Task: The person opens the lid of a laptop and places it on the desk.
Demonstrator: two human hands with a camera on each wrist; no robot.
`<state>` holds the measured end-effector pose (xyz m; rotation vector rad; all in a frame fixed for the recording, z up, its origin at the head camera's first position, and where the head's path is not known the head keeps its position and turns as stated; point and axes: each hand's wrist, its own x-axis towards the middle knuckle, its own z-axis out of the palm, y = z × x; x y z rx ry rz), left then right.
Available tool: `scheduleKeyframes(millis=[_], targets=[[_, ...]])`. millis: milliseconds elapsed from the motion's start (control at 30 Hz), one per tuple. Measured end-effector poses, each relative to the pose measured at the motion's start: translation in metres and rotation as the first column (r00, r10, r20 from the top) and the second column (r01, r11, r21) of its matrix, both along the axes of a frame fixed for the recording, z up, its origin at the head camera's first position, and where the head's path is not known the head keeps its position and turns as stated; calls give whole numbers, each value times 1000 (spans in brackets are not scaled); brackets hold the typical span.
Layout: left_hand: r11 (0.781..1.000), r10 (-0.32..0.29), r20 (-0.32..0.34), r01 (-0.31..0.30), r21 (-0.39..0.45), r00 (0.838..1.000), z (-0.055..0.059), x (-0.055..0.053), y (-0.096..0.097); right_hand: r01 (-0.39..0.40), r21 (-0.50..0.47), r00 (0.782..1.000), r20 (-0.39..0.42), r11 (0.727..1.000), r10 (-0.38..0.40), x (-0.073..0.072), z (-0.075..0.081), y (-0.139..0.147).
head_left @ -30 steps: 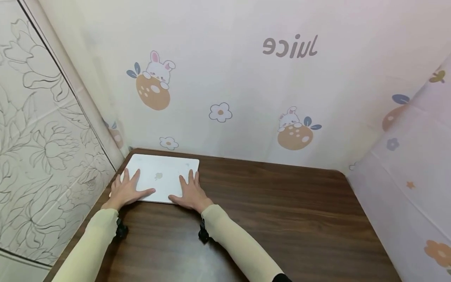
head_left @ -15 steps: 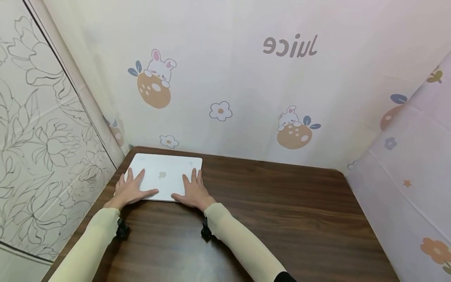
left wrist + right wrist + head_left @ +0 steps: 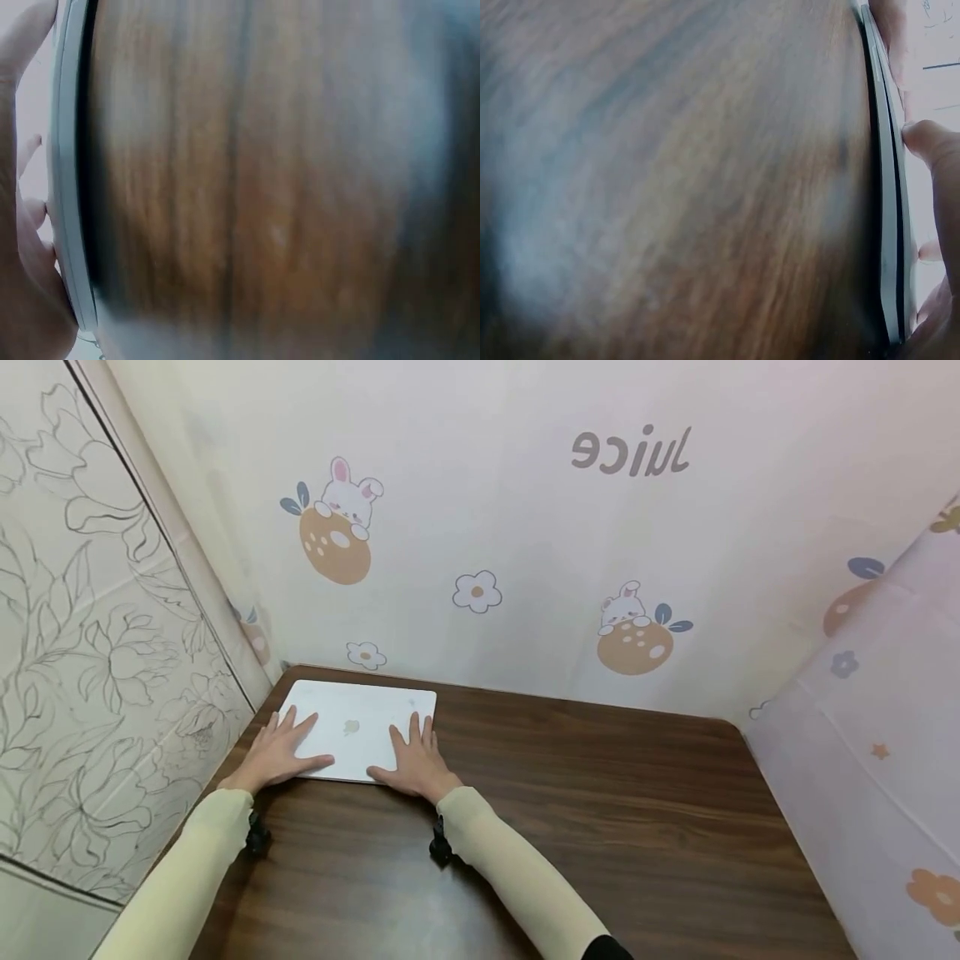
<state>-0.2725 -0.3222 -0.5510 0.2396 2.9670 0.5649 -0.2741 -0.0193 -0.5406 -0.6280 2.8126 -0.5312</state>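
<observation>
A silver laptop (image 3: 367,706) with an apple logo on its lid lies flat at the far left corner of the brown wooden table. My left hand (image 3: 279,753) rests on the left part of its lid with fingers spread. On the right part lies my right hand (image 3: 417,763), fingers straight and pointing away from me. Both thumbs reach inward near the laptop's front edge. The left wrist view shows the laptop's edge (image 3: 69,165) beside the left hand. In the right wrist view, a narrow dark line runs between lid and base (image 3: 887,225), with the right thumb (image 3: 930,142) touching the lid.
The dark wood table (image 3: 615,810) stretches to the right and toward me. A pale printed curtain (image 3: 525,527) hangs behind it, with another side of it at right. A white panel with flower line drawings (image 3: 97,635) stands along the left side.
The head view has shifted slightly, while the laptop stays near the same table corner. My left hand has turned a little, its fingertips lying further over the lid. My right hand has hardly moved.
</observation>
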Motion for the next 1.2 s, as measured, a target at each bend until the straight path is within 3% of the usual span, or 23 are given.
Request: scheduleKeyframes(millis=[167, 400, 567, 933, 1200], targets=[[1000, 10, -9, -10, 2, 1000, 0, 1, 3, 7, -14, 1000, -13, 1000, -7, 2, 3, 1], [1000, 1, -15, -1, 12, 1000, -4, 13, 9, 20, -9, 1000, 2, 1000, -20, 10, -3, 4], [999, 2, -34, 0, 47, 999, 0, 17, 20, 25, -16, 999, -21, 1000, -25, 12, -3, 12], [996, -15, -36, 18, 87, 999, 4, 22, 49, 20, -5, 1000, -24, 1000, -20, 18, 5, 44], [996, -56, -43, 59, 72, 998, 1, 22, 51, 20, -5, 999, -41, 1000, -21, 16, 2, 51]])
